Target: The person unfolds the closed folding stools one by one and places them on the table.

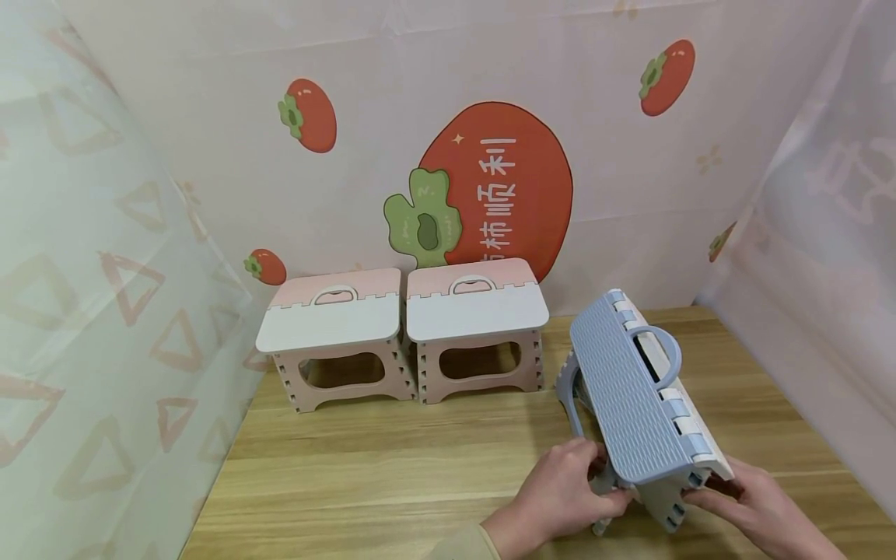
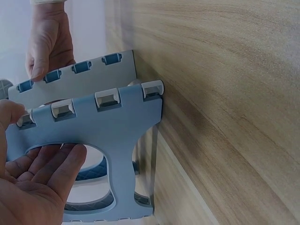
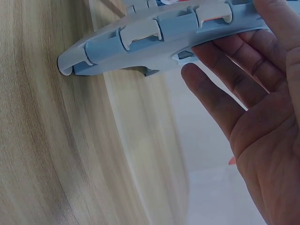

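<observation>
A blue and white folding stool (image 1: 626, 389) stands partly folded on the wooden table, its textured blue seat half tilted and the arched handle raised along the hinge line. At its near left, my left hand (image 1: 560, 490) grips a blue leg panel (image 2: 124, 122), fingers through the cutout and thumb over the hinged edge. My right hand (image 1: 752, 502) holds the near right side, with the thumb on one face and the fingers (image 3: 220, 101) under the panel. In the head view, the seat hides part of both hands' fingertips.
Two pink and white folding stools, a left one (image 1: 336, 311) and a right one (image 1: 476, 303), stand unfolded side by side at the back left. Behind them hangs a cloth backdrop (image 1: 595, 171) printed with persimmons. The wooden table (image 1: 392, 467) runs up to cloth walls on both sides.
</observation>
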A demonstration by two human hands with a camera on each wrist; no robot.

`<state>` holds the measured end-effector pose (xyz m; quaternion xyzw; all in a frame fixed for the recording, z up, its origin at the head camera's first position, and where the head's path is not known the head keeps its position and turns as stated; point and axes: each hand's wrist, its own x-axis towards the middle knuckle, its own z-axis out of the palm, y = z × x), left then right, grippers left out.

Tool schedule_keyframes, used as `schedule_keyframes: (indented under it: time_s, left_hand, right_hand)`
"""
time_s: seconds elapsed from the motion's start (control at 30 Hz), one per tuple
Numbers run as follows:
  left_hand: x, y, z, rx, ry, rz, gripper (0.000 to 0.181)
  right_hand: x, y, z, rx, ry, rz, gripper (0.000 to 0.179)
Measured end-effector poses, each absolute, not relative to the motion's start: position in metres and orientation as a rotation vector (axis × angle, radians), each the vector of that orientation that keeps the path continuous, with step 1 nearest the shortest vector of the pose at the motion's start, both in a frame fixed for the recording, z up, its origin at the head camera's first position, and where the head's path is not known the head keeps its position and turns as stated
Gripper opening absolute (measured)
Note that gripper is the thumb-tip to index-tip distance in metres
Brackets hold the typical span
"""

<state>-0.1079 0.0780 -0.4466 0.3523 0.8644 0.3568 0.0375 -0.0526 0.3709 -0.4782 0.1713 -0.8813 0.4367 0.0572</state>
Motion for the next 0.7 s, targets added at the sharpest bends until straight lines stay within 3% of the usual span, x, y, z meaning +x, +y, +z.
schedule_keyframes:
  time_s: [0.7]
  left_hand:
    - [-0.1063, 0.0757, -0.4458, 1.061, 2.648, 1.099, 0.024]
  right_hand:
    - [-0.0490, 0.3766, -0.4791, 0.499, -2.663, 1.346, 0.047]
